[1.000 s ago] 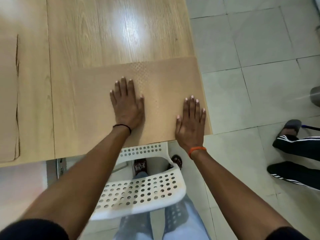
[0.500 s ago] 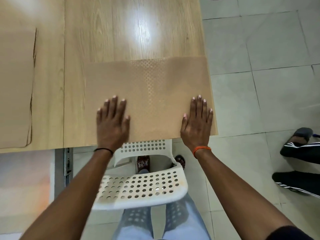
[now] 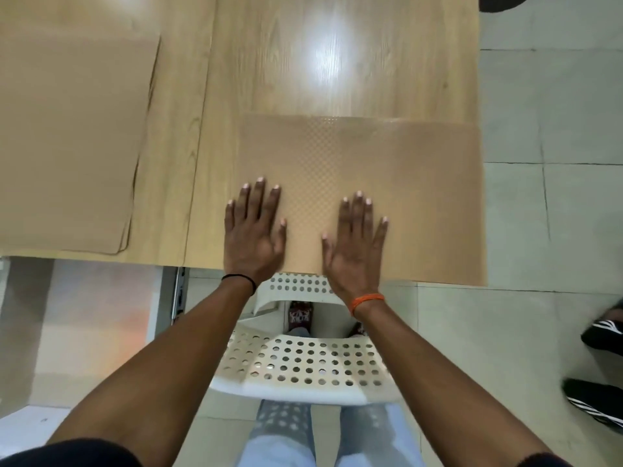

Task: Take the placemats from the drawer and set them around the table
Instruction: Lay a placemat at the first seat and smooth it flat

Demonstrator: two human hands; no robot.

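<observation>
White perforated chair sits closest, tucked under the table edge. Both hands lie flat, fingers straight, pressing the tan placemat, gripping nothing: left hand on its left edge, right hand mid-mat. Mat's at the near right corner. Further left, a stack of placemats.

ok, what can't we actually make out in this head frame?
- Stack of placemats at the left: cut off by the frame's left edge; count unreadable, only a few layered edges show.
- Drawer: not in view.
- Table: its far side is cut off by the top edge.
- Placemat under the left hand and right hand: the palms hide part of its near edge.
- Dark object at the top right: cropped, unidentifiable.
</observation>
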